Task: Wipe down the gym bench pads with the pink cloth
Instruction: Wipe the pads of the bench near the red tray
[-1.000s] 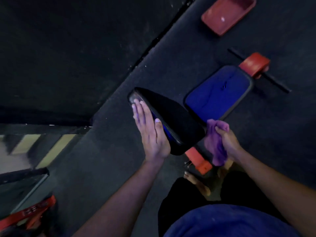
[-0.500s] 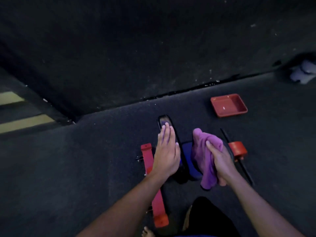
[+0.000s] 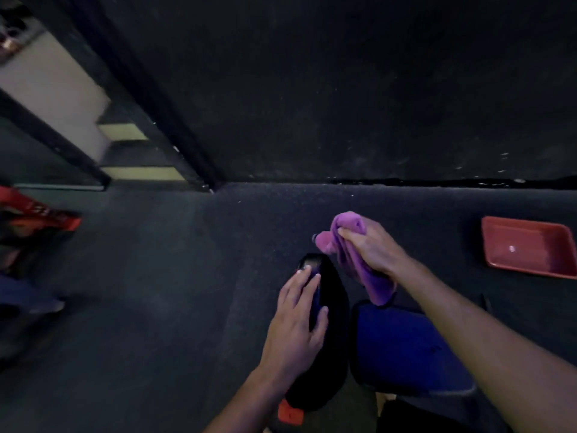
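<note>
The raised back pad (image 3: 332, 332) of the gym bench stands on edge below centre, its dark back side showing. My left hand (image 3: 296, 323) lies flat against its left face, fingers spread, steadying it. To the right lies the blue seat pad (image 3: 402, 348), flat and low. My right hand (image 3: 371, 248) hovers above the top end of the back pad, gripping the bunched pink cloth (image 3: 352, 260), which hangs down toward the seat pad. A red frame end (image 3: 290, 412) shows under the back pad.
A red plastic tray (image 3: 527, 248) sits on the dark rubber floor at the right. A dark wall (image 3: 312, 89) rises close behind the bench. Red and black equipment (image 3: 34, 220) stands at the left edge, with yellow-striped steps (image 3: 131, 151) beyond.
The view has swung, so the bench now appears lower and the tray further right. My right hand lifted the cloth to the top end of the back pad. My left hand stays on the pad.
</note>
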Motion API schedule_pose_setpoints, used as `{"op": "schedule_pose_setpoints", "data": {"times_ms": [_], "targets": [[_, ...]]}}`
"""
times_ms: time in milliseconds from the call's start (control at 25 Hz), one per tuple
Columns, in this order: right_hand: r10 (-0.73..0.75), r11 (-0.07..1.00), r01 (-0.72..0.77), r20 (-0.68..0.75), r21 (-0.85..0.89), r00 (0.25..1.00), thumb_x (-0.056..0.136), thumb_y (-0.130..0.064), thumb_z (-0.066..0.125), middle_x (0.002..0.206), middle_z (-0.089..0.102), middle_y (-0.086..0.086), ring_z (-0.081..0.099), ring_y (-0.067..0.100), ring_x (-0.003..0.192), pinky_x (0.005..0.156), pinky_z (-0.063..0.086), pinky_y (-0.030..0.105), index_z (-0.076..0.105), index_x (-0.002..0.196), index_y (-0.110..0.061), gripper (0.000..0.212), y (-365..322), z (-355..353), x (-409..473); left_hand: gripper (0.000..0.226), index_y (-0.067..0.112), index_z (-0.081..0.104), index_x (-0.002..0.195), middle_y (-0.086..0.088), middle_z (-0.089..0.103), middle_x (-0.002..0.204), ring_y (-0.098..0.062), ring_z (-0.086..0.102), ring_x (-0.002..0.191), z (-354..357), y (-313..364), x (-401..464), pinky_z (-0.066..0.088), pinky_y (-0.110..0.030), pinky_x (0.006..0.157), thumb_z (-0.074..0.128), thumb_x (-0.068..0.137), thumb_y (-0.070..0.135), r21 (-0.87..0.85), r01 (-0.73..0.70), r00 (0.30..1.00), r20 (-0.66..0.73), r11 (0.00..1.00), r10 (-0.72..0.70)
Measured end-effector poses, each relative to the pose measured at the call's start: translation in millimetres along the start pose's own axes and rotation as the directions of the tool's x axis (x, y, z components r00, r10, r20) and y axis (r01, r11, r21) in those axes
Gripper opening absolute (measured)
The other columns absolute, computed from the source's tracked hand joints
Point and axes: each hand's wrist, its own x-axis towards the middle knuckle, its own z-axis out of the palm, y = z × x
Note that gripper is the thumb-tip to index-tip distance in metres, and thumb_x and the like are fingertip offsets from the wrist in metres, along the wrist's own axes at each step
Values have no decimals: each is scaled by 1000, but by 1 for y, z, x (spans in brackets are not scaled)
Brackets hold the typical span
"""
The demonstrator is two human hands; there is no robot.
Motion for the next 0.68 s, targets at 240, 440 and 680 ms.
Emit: {"op": "schedule_pose_setpoints", "data": {"times_ms": [240, 440, 680], "targets": [[-305, 943, 334, 400, -3, 864, 95, -25, 56, 99, 59, -6, 57, 8, 96, 89, 41, 27, 62, 97, -23, 6, 20, 49, 48, 73, 14, 17, 166, 3, 3, 176, -16, -1, 162, -5, 17, 9, 9, -40, 131, 49, 107, 42, 70, 86, 976, 195, 994, -98], [-185, 978, 211, 506, 5, 843, 94, -38, 56, 108, 66, -5, 62, 15, 108, 103, 44, 36, 65, 96, -31, 12, 55, 47, 74, 82, 13, 8, 167, 1, -4, 176, -18, -7, 162, -7, 27, 14, 17, -46, 130, 50, 108, 49, 179, 97, 958, 249, 979, -140], [104, 994, -55, 601, -100, 792, 95, -28, 55, 101, 72, -1, 65, 19, 102, 99, 46, 42, 70, 91, -35, 17, 76, 47, 86, 73, 11, 9, 167, 0, -2, 176, -19, -5, 162, -7, 32, 15, 21, -48, 129, 45, 111, 42, 214, 122, 954, 244, 969, -175]]}}
